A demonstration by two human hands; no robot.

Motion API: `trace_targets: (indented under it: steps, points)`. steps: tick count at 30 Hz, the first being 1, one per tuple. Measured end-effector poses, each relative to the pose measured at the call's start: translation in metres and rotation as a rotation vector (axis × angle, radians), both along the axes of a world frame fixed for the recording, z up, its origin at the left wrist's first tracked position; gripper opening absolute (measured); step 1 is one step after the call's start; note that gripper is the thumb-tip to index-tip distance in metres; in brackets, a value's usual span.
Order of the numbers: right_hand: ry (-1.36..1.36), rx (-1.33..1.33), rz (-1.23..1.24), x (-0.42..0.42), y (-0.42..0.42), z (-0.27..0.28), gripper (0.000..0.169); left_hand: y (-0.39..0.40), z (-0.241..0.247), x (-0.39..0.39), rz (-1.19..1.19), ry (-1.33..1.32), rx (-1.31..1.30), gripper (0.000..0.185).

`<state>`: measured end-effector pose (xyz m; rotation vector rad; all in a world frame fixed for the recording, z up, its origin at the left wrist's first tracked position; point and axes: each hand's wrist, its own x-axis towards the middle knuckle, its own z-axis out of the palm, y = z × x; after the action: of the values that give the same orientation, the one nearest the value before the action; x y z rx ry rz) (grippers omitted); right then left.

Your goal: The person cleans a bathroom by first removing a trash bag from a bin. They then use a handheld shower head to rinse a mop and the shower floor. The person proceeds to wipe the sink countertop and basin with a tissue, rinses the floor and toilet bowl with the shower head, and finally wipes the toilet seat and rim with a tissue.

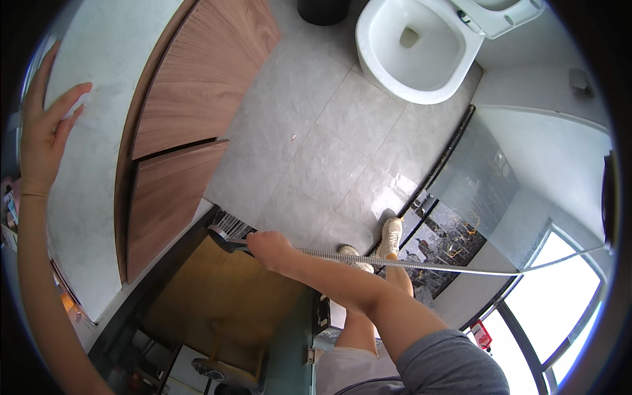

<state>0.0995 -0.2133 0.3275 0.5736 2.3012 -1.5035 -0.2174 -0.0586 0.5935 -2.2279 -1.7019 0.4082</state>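
Observation:
My right hand [269, 249] is closed around the handle of a handheld shower head [222, 238], whose head points down and sprays fine streams of water [234, 223] onto the floor near the doorway corner. From my right hand a ribbed metal shower hose [419, 265] stretches right toward the shower side. My left hand [42, 128] is raised at the far left, fingers spread, over or against the pale countertop [103, 98]; whether the fingertips touch it is unclear. Beneath that top are wood-grain cabinet doors [197, 84], one standing slightly ajar.
A white toilet [365, 44] with its lid raised stands at the top, beside a black bin [323, 11]. A dark raised sill [439, 153] and glass panel [474, 173] border the shower at right. The grey tiled floor [340, 138] has wet patches.

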Motion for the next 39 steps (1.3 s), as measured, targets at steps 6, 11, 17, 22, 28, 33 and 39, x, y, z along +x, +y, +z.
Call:
trace_targets:
  steps: [6,11,17,22,28,33,39]
  points:
    - [0.091,-0.007,0.017,-0.001,0.011,0.033,0.017,0.002,-0.004,0.008,-0.005,-0.036,0.038,0.032]
    - [0.068,0.033,-0.083,-0.009,0.035,0.016,0.015,0.000,0.002,0.008,-0.034,0.019,0.057,0.031]
    - [-0.239,0.172,-0.240,-0.003,0.087,-0.035,0.016,0.001,-0.006,0.003,0.050,0.015,0.037,0.031]
    - [-0.196,0.217,-0.196,0.020,0.091,-0.030,0.012,0.001,-0.002,-0.002,0.019,0.000,0.017,0.033]
    - [-0.257,0.199,-0.090,0.048,0.072,-0.054,0.018,-0.002,-0.004,0.003,0.035,0.000,-0.013,0.039]
    - [-0.558,0.119,0.003,0.123,0.061,-0.101,0.019,-0.005,-0.005,0.003,0.025,0.033,-0.023,0.045]
    - [-0.458,0.308,0.061,0.191,0.078,-0.106,0.013,-0.006,-0.004,-0.006,0.032,0.074,-0.044,0.049]
